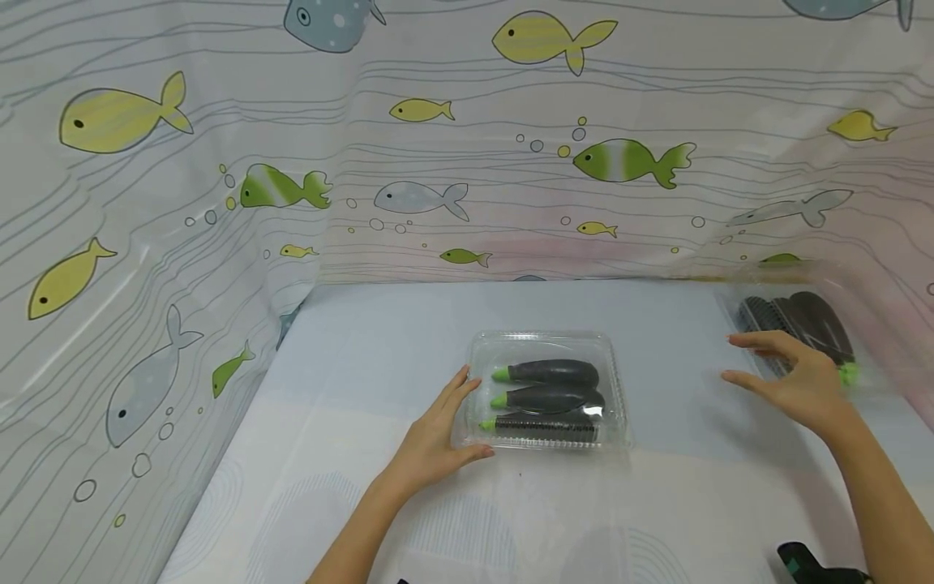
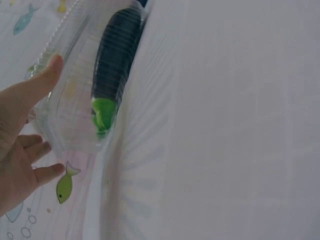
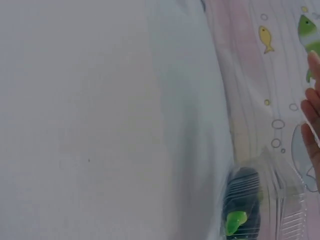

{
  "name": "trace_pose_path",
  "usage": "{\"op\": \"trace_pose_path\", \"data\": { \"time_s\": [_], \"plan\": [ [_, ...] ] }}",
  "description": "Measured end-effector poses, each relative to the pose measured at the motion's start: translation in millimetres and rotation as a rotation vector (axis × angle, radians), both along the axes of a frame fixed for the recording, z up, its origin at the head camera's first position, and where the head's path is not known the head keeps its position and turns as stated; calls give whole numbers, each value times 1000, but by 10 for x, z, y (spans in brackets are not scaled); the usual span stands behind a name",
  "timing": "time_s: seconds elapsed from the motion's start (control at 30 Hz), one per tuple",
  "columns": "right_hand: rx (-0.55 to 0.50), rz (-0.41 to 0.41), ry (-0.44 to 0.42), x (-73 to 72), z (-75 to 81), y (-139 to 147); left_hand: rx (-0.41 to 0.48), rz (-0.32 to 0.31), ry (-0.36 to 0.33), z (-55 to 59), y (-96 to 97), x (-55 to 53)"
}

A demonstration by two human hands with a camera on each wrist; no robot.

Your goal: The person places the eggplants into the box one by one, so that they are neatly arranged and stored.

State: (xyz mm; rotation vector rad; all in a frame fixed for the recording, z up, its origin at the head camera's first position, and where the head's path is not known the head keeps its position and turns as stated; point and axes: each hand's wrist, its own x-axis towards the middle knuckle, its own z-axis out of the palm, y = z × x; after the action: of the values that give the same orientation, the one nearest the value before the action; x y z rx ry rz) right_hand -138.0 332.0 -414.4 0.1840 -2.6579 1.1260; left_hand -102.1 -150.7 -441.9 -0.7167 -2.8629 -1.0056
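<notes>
On the table in the head view lies a clear plastic container (image 1: 540,336) with three dark, green-tipped eggplants (image 1: 554,372) inside. My left hand (image 1: 426,454) is at its left side, fingertips right at the edge and the thumb by the front corner. The left wrist view shows an eggplant (image 2: 116,57) through the clear wall, beside my spread left fingers (image 2: 49,172). Further right, my right hand (image 1: 803,385) is held with thumb and fingers apart, nothing between them. It partly covers a second clear container (image 1: 824,276) holding dark eggplants (image 1: 820,320).
A fish-patterned sheet (image 1: 511,154) rises along the back and sides of the white-and-blue covered table (image 1: 394,324). Near the bottom right, a black object (image 1: 810,564) lies by the right forearm.
</notes>
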Motion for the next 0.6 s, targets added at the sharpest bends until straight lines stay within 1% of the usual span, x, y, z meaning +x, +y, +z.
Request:
{"op": "trace_pose_path", "data": {
  "time_s": [0.13, 0.37, 0.53, 0.6],
  "plan": [
    [16, -30, 1, -12, -8, 93, 3, 3, 1, 0, -2, 3],
    [44, -122, -38, -9, -38, 259, -2, 4, -10, -21, -5, 1],
    [52, -154, -58, 6, -48, 351, -5, 10, -5, -28, 2, 2],
    [51, -180, -68, 18, -50, 388, -6, 12, -6, -27, 8, 2]
  ]
}}
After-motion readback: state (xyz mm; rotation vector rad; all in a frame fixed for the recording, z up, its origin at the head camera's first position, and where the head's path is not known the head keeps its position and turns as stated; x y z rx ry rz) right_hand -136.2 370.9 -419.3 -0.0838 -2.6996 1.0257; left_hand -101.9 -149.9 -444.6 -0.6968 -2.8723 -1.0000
